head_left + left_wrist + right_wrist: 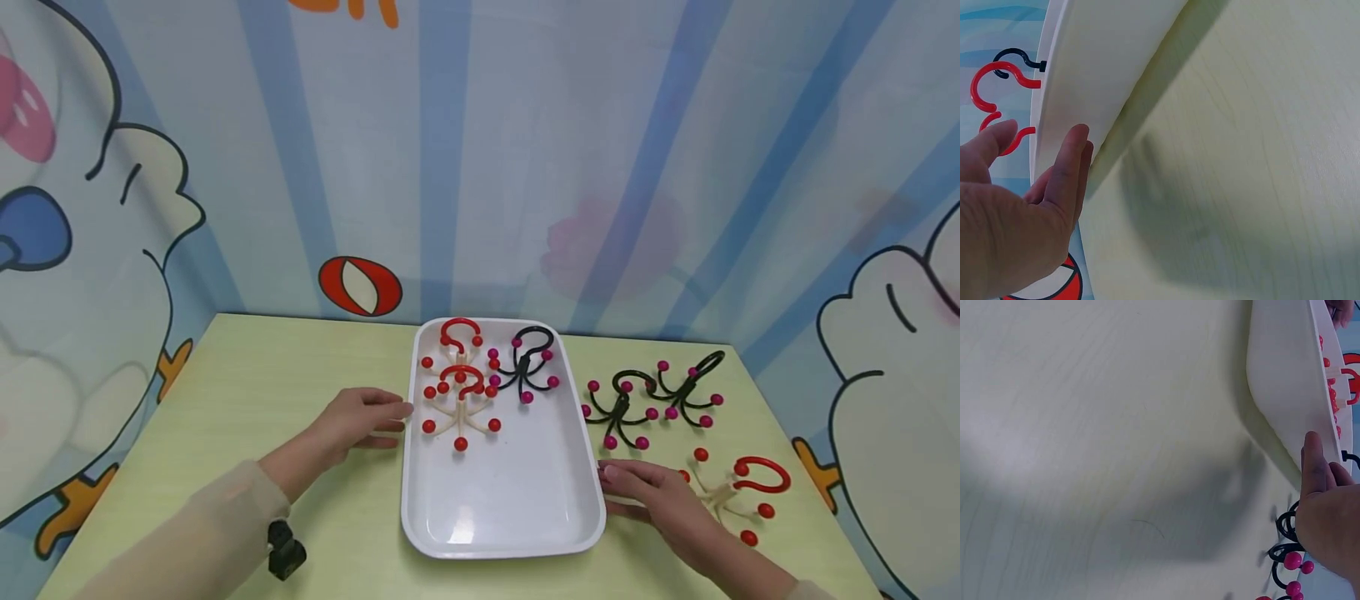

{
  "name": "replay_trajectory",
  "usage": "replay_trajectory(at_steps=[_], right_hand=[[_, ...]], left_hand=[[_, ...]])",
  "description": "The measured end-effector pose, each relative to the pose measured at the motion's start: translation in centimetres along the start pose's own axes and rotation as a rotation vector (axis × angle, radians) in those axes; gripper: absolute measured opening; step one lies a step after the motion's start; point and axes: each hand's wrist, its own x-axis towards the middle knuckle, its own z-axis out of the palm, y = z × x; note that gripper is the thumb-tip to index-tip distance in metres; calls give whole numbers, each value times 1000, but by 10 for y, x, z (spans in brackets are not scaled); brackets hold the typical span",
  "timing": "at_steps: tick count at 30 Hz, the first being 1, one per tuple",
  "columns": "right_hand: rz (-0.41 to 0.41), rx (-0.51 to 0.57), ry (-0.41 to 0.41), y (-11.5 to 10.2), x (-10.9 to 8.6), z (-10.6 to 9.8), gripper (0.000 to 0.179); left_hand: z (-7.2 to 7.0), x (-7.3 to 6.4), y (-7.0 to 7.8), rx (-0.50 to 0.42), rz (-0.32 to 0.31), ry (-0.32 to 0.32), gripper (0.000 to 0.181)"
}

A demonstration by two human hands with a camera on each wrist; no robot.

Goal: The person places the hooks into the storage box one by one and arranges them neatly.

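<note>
A white rectangular tray (510,500) lies on the table between the two hands. Inside it are two cream multi-armed hook hangers (461,412) with red hooks and red ball tips, plus a black one (523,367) with magenta balls. At the tray's left side, the left hand (365,419) has its fairly straight fingertips by the wall. The right hand (648,493) is at the opposite long side, nearer the front, its extended fingers (1314,459) along the outer wall. Whether either hand presses on the tray is hard to tell.
Two black hangers (618,408) with magenta balls lie on the table right of the tray. A cream hanger (722,493) with a red hook is beyond the right hand, partly hidden by it. A patterned cloth backdrop (495,167) rises behind the pale table (337,508).
</note>
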Motion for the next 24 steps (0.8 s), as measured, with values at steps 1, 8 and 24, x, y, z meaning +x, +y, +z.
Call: replay_trajectory(at_steps=[1,8,24], right_hand=[[-1,-1,1,-2,0,-2,55],[-47,17,6,-21,-1,-13,57],[-321,-188,27,-74,1,-36,54]], left_hand=[[0,0,0,-8,-2,-1,55],[3,4,-1,-66,-19,-11,50],[10,15,-1,-62,-46,15,47]])
